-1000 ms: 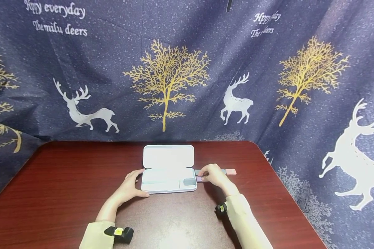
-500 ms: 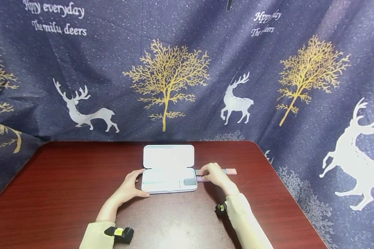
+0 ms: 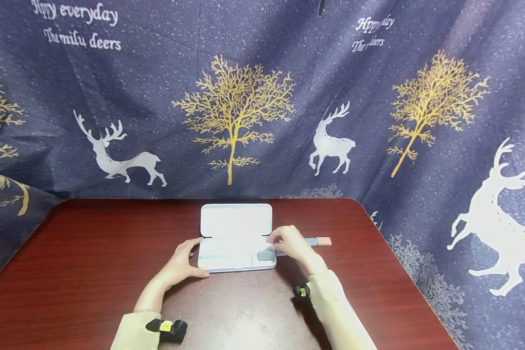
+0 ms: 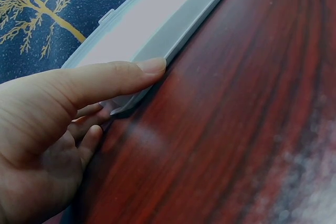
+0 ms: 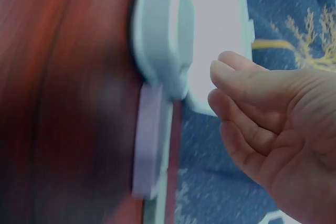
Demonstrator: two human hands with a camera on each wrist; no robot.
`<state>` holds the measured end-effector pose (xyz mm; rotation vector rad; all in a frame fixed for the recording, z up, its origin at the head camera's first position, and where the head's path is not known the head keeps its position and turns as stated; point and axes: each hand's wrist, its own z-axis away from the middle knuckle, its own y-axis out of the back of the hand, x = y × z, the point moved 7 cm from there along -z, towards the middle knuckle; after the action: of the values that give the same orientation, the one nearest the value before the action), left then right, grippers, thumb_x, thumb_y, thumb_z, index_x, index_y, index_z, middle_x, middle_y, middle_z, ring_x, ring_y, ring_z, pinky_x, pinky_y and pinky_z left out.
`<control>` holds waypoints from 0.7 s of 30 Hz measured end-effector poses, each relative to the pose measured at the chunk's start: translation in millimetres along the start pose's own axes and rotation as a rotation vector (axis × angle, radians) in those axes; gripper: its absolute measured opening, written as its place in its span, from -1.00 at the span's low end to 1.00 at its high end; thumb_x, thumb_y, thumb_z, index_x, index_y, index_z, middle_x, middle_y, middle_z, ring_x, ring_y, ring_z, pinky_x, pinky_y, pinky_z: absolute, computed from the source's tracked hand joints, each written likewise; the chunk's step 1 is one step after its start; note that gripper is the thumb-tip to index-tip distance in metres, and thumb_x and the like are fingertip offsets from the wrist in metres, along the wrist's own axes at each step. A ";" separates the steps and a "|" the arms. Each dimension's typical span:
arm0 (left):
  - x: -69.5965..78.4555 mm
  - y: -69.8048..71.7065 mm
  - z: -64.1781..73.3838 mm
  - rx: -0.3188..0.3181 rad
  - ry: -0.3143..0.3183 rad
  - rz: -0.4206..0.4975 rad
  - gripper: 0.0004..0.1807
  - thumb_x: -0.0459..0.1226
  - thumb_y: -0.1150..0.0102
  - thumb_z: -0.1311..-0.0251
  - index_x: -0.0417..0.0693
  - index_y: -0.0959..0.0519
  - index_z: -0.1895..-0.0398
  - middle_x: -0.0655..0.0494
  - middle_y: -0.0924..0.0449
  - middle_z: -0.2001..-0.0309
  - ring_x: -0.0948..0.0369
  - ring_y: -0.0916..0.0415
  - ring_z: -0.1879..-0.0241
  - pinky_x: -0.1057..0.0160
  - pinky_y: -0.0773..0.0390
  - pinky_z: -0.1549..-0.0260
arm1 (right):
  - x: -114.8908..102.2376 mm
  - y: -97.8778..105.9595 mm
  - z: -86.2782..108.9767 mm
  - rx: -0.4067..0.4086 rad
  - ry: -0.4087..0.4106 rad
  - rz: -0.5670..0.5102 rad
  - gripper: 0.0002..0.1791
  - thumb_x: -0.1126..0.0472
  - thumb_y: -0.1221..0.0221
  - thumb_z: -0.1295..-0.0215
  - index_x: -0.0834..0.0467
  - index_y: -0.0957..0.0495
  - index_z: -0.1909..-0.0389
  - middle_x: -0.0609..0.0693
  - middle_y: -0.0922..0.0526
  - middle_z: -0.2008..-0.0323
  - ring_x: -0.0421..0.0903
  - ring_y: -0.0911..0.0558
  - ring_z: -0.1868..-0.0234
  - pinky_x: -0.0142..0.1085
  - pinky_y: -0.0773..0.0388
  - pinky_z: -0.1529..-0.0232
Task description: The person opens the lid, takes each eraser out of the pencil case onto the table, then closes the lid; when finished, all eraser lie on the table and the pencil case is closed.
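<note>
A pale pencil case (image 3: pixel 225 265) lies with its lid raised on the table. A small grey-teal block (image 3: pixel 266 255) sits in its right-hand compartment. My left hand (image 3: pixel 179 262) holds the case's left end; in the left wrist view the thumb (image 4: pixel 149 66) presses along the front edge. Over the right end of the case is my right hand (image 3: pixel 292 241), thumb and fingertips close together. Whether they pinch something small is unclear. Beside that end lies a purple block (image 5: pixel 148 140), with a pale green strip (image 5: pixel 167 129) behind it.
Farther right on the table lie a blue piece (image 3: pixel 310 241) and a pink piece (image 3: pixel 324 241), in line. The dark red table (image 3: pixel 105 243) ends at a blue deer-print cloth (image 3: pixel 179 87) hanging behind it.
My right hand has moved left and slightly up, from the pieces beside the case to above its right end. More of the blue piece shows. The left hand and case have stayed put.
</note>
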<state>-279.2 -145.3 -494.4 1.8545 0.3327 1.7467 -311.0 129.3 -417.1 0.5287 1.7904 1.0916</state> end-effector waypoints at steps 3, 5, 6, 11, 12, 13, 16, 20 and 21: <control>-0.3 -0.1 -0.6 -0.001 0.001 -0.001 0.17 -0.22 -0.63 0.33 -0.31 -0.17 -0.42 -0.36 -0.13 -0.38 -0.26 -0.29 -0.26 -0.13 -0.46 -0.25 | -17.0 -5.2 -5.8 -0.014 0.034 -0.001 -0.89 0.43 -0.33 -0.05 0.24 -0.73 0.37 0.05 -0.77 0.35 -0.04 -0.72 0.23 -0.25 -0.69 0.14; -0.4 -0.1 -1.3 0.001 -0.002 -0.003 0.17 -0.22 -0.63 0.33 -0.31 -0.17 -0.42 -0.36 -0.14 -0.38 -0.26 -0.29 -0.26 -0.13 -0.46 -0.25 | -26.9 -10.8 -9.9 -0.030 0.055 -0.011 -0.90 0.42 -0.33 -0.06 0.24 -0.73 0.36 0.06 -0.77 0.35 -0.04 -0.73 0.24 -0.29 -0.68 0.15; -0.5 -0.1 -1.6 0.003 -0.004 -0.006 0.17 -0.22 -0.63 0.34 -0.32 -0.17 -0.42 -0.36 -0.15 -0.38 -0.26 -0.29 -0.26 -0.13 -0.45 -0.25 | -31.7 -13.9 -11.7 -0.037 0.068 -0.019 -0.90 0.42 -0.33 -0.07 0.25 -0.72 0.36 0.06 -0.77 0.35 -0.04 -0.73 0.25 -0.31 -0.68 0.16; -1.7 -0.7 -2.0 0.002 -0.008 -0.011 0.17 -0.21 -0.64 0.34 -0.32 -0.18 -0.42 -0.36 -0.16 -0.37 -0.25 -0.28 -0.27 -0.13 -0.45 -0.26 | -53.7 -32.1 -19.0 -0.101 0.106 -0.058 -0.86 0.38 -0.31 -0.14 0.26 -0.70 0.26 0.08 -0.76 0.30 -0.03 -0.72 0.23 -0.35 -0.66 0.16; -1.9 -0.9 -2.0 0.001 -0.007 -0.012 0.17 -0.21 -0.64 0.34 -0.32 -0.18 -0.42 -0.36 -0.16 -0.37 -0.25 -0.29 -0.26 -0.12 -0.46 -0.25 | -58.8 -35.2 -20.1 -0.111 0.111 -0.059 -0.84 0.38 -0.30 -0.15 0.26 -0.70 0.23 0.08 -0.76 0.28 -0.02 -0.72 0.22 -0.34 -0.67 0.15; -2.0 -0.9 -1.9 -0.001 -0.006 -0.010 0.17 -0.21 -0.64 0.33 -0.32 -0.18 -0.42 -0.35 -0.16 -0.37 -0.24 -0.29 -0.26 -0.13 -0.46 -0.25 | -63.1 -38.6 -21.2 -0.123 0.111 -0.056 -0.83 0.37 -0.30 -0.16 0.25 -0.69 0.20 0.08 -0.76 0.26 -0.03 -0.72 0.21 -0.34 -0.66 0.15; -1.9 -0.3 -1.8 -0.003 -0.006 -0.006 0.17 -0.21 -0.64 0.33 -0.30 -0.18 -0.42 -0.35 -0.16 -0.37 -0.24 -0.31 -0.24 -0.13 -0.47 -0.24 | -75.7 -49.6 -25.2 -0.138 0.125 -0.030 -0.80 0.36 -0.30 -0.16 0.23 -0.69 0.17 0.06 -0.76 0.23 -0.06 -0.72 0.20 -0.38 -0.65 0.16; -1.8 0.8 -2.5 0.000 -0.019 0.003 0.16 -0.21 -0.63 0.32 -0.31 -0.18 -0.42 -0.35 -0.16 -0.37 -0.24 -0.29 -0.25 -0.13 -0.47 -0.24 | -90.5 -65.2 -29.3 -0.153 0.152 -0.007 -0.78 0.35 -0.30 -0.16 0.22 -0.69 0.15 0.04 -0.77 0.21 -0.09 -0.72 0.20 -0.46 -0.63 0.15; -1.6 0.9 -2.5 0.002 -0.022 0.006 0.16 -0.22 -0.63 0.33 -0.32 -0.19 -0.41 -0.35 -0.17 -0.36 -0.24 -0.29 -0.25 -0.13 -0.47 -0.23 | -93.8 -68.6 -29.6 -0.156 0.154 -0.008 -0.78 0.34 -0.31 -0.15 0.22 -0.70 0.15 0.03 -0.77 0.21 -0.11 -0.73 0.20 -0.48 -0.63 0.14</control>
<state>-281.9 -146.3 -495.2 1.8772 0.3210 1.7290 -286.4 12.2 -424.5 0.3515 1.8182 1.2836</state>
